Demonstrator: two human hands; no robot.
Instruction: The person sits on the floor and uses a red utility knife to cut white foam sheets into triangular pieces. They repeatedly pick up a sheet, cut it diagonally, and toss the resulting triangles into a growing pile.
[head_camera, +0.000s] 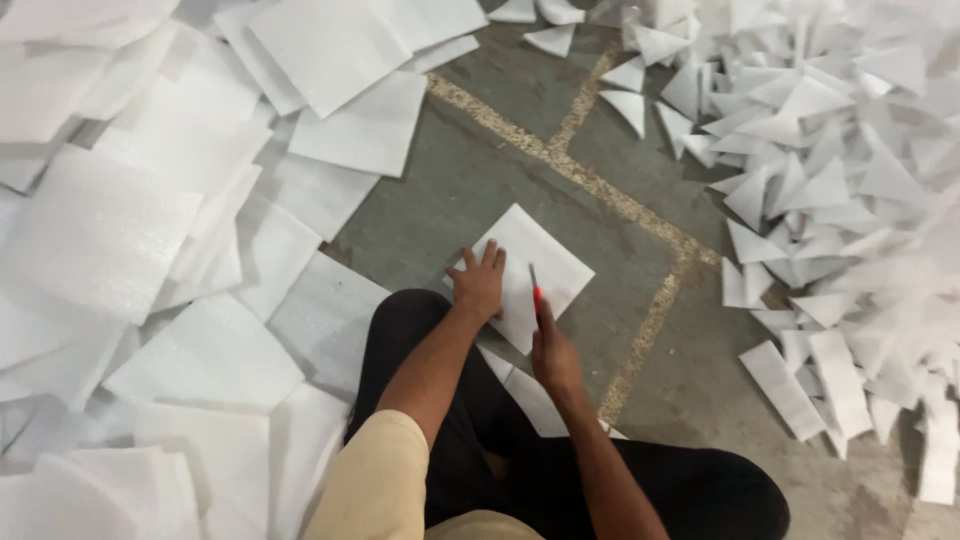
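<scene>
- Centrally, a white square sheet (528, 275) of thin foam-like material lies flat on the grey concrete floor (460, 190), turned so that one corner points away from the person.
- Left hand (478, 285): palm down, fingers spread and released, pressing on the near left part of the sheet; it grasps nothing.
- Right hand (553, 355): fingers clenched around the handle of a slim cutter (536, 290) with a red section near the grip; the blade points away from the person and lies over the sheet, just beside the left hand. Whether the tip touches the sheet cannot be told.
- Both forearms reach forward over the person's legs in black trousers (440, 400); a pale beige sleeve (375, 480) covers the left upper arm.
- More white sheet material shows just below the right hand, partly hidden by the wrist and the leg.
- Left of the person: a broad spread of large white square sheets (150, 220), overlapping in loose layers and reaching to the knee.
- Right and upper right: a heap of smaller white cut pieces (830, 170), mostly triangles, with some narrow strips at the near right edge.
- Floor detail: lighter pebbled seams (600, 190) cross the concrete and pass just beyond the far corner of the sheet.
</scene>
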